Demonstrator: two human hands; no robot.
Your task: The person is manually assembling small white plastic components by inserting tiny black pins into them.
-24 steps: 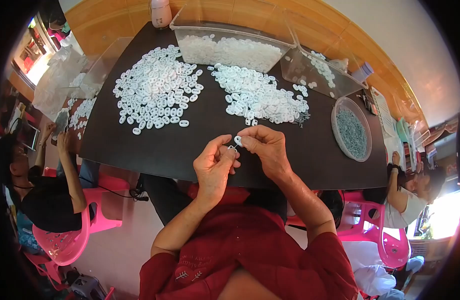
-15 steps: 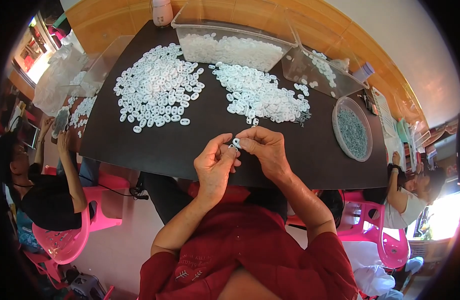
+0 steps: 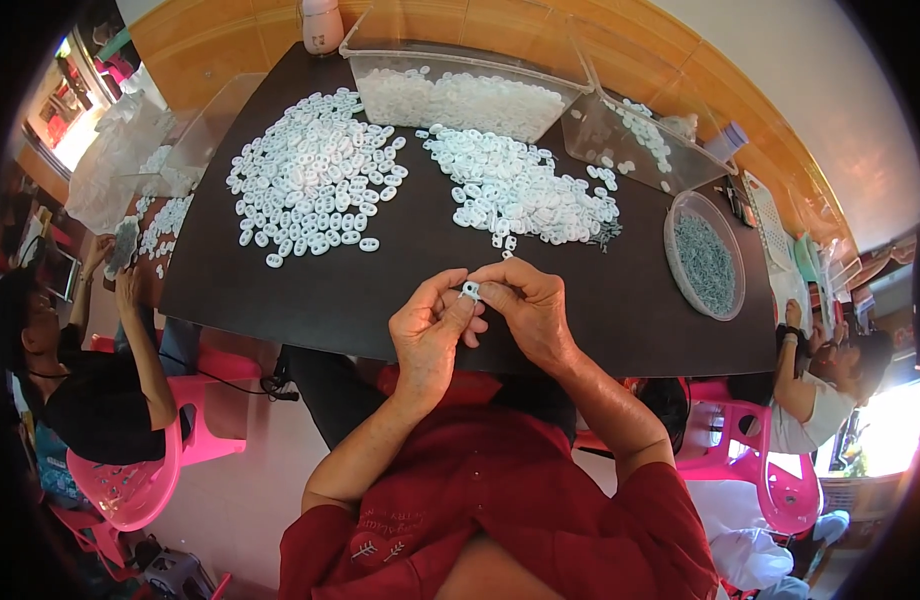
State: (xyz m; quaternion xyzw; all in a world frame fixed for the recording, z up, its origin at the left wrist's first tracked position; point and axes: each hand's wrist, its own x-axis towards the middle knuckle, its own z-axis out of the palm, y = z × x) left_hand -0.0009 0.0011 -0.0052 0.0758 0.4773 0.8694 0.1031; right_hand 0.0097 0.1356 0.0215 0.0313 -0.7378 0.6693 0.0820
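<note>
Above the near part of the dark table, my left hand (image 3: 432,325) and my right hand (image 3: 526,308) meet fingertip to fingertip. Between them they pinch a small white plastic piece (image 3: 470,289) with a dark hole showing; my fingers cover part of it. Beyond my hands lies a heap of white pieces (image 3: 530,195), with some grey screws at its right edge. A second heap of white oval two-holed pieces (image 3: 315,180) spreads to the left. On the right stands a round clear tub (image 3: 670,262) full of grey screws (image 3: 708,265).
A clear bin (image 3: 460,60) of white pieces stands at the back, beside a second clear bin (image 3: 630,155) holding fewer. A pink bottle (image 3: 323,28) is at the far left corner. People sit at left (image 3: 90,370) and right (image 3: 820,385), near pink chairs (image 3: 130,490).
My fingers have drawn closer together around the white piece, and it has turned so that its hole shows. My right hand has shifted slightly down and left.
</note>
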